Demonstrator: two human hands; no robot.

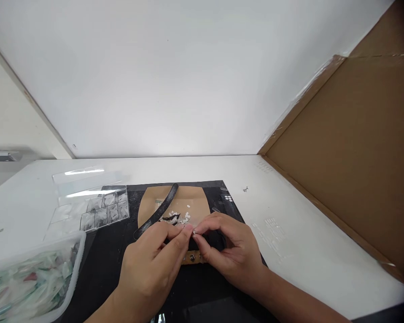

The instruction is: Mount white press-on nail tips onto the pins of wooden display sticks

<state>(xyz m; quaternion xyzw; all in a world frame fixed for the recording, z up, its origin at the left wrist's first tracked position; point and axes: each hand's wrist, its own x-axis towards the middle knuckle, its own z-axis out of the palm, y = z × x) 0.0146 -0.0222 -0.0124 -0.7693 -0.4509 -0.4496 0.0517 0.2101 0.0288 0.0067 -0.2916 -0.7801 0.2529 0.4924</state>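
Observation:
My left hand [151, 264] and my right hand [234, 246] meet above the black mat [104, 260]. Thumb and forefinger of each are pinched at the tips, with a tiny whitish piece [194, 232] between them, too small to name. Just beyond my fingers, a tan card tray [197, 194] bears a heap of small white flakes [185, 218] and some dark scraps. Across its left side lies a curved black nail file [160, 210]. Below my fingertips, partly hidden by my hands, is a brown strip with round studs [192, 258].
At left, a clear compartment box [103, 215] stands with its lid raised, holding pale pieces. In front of it is a white plastic tub [81, 251] of small packets. Small white stickers [228, 198] lie on the mat's right edge. A cardboard panel [340, 157] borders the right side.

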